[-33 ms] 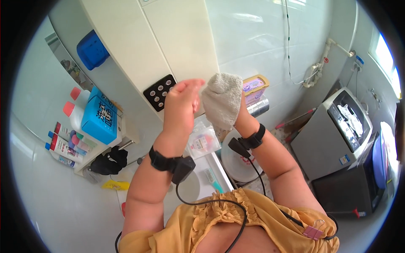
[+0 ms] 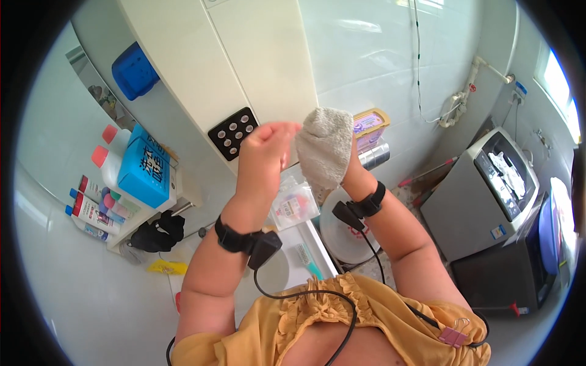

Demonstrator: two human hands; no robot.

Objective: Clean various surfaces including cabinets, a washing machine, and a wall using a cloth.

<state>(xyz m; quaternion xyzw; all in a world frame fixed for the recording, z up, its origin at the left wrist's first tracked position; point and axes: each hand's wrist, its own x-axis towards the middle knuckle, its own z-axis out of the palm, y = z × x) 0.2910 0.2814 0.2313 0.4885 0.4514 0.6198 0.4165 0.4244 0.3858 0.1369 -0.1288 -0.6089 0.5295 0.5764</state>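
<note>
A light grey terry cloth piece (image 2: 325, 146), shaped like a mitt, covers most of my right hand (image 2: 354, 163). Only the side of that hand and its wrist show; the fingers are hidden behind or inside the fabric. Just left of the cloth, my left hand (image 2: 266, 148) is raised with its fingers curled in, and I see nothing in them. Its fingertips come close to the cloth's upper left edge; whether they touch it, I cannot tell. Each wrist wears a black strap with a small black box and a cable.
Below my hands are clear plastic packets (image 2: 295, 206), a teal comb (image 2: 310, 261) and a white lidded bucket (image 2: 342, 229). A purple tub (image 2: 370, 129) stands beyond the cloth. Bottles and a blue box (image 2: 145, 169) fill the left shelf; a grey washing machine (image 2: 467, 204) stands right.
The fingers of my left hand have curled further in, and the hand sits slightly lower. The grey cloth on my right hand has shifted a little to the right.
</note>
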